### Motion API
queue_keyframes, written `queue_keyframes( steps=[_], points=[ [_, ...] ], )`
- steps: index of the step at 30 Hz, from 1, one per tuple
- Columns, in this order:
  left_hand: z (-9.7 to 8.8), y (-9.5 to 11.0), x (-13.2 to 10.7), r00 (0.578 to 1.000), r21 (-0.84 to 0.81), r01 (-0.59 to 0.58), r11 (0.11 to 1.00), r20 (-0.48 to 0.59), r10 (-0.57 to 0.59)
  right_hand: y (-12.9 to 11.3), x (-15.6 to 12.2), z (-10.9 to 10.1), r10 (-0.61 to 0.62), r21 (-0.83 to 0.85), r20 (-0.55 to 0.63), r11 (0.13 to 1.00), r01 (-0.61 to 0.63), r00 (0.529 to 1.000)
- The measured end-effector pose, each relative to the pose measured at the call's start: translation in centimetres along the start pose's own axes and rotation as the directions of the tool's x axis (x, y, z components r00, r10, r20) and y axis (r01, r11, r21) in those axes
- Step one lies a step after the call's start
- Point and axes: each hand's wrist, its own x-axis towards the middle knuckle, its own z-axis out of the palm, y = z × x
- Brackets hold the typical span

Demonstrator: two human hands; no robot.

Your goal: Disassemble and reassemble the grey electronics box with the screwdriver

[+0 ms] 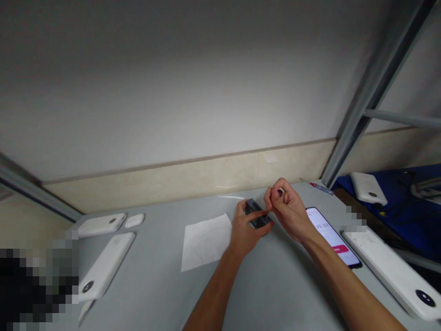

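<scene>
A small dark grey box with slots along its top [254,207] rests on the grey table. My left hand [246,230] is wrapped round it, thumb and fingers on its sides. Just right of the box, my right hand [286,207] is closed with curled fingers. A small dark tip [280,192] peeks out between those fingers; most of that thing is hidden, and I cannot tell its kind. The fingers of both hands come close together at the right end of the box.
A white paper sheet [206,243] lies left of my hands. A phone with a lit timer [330,232], a white device [396,271] and a screwdriver [322,187] are to the right. White devices [110,264] stand at the left. A metal post [349,138] rises behind.
</scene>
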Motion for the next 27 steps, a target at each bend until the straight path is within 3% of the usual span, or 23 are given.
queue_keyframes(
  steps=[8, 12, 16, 22, 25, 27],
  points=[
    [0.1, -0.2, 0.0, 1.0, -0.043, -0.008, 0.999, 0.003, 0.008, 0.2, -0.3, 0.3, 0.129, 0.033, 0.006, 0.991, -0.129, 0.992],
    [0.1, 0.0, 0.1, 1.0, -0.059, -0.017, 0.998, -0.006, 0.017, 0.7, -0.2, -0.5, 0.055, -0.051, -0.033, 0.997, -0.057, 0.998],
    [0.1, 0.0, 0.0, 0.999, -0.048, -0.033, 0.998, -0.023, 0.031, 0.8, 0.1, -1.2, -0.098, -0.209, -0.077, 0.975, 0.08, 0.992],
    [0.2, -0.1, -0.1, 1.0, -0.052, -0.018, 0.998, -0.021, 0.017, 0.7, 0.1, -0.9, -0.3, -0.397, -0.17, 0.893, 0.214, 0.939],
    [0.2, -0.3, -0.1, 0.999, -0.039, -0.021, 0.999, -0.029, 0.02, 0.7, 0.1, -0.6, -0.293, -0.417, -0.113, 0.881, 0.222, 0.949],
    [0.2, -0.4, -0.1, 0.999, -0.027, -0.022, 0.999, -0.029, 0.021, 0.7, 0.1, -0.4, -0.22, -0.338, -0.071, 0.923, 0.184, 0.973]
  ],
)
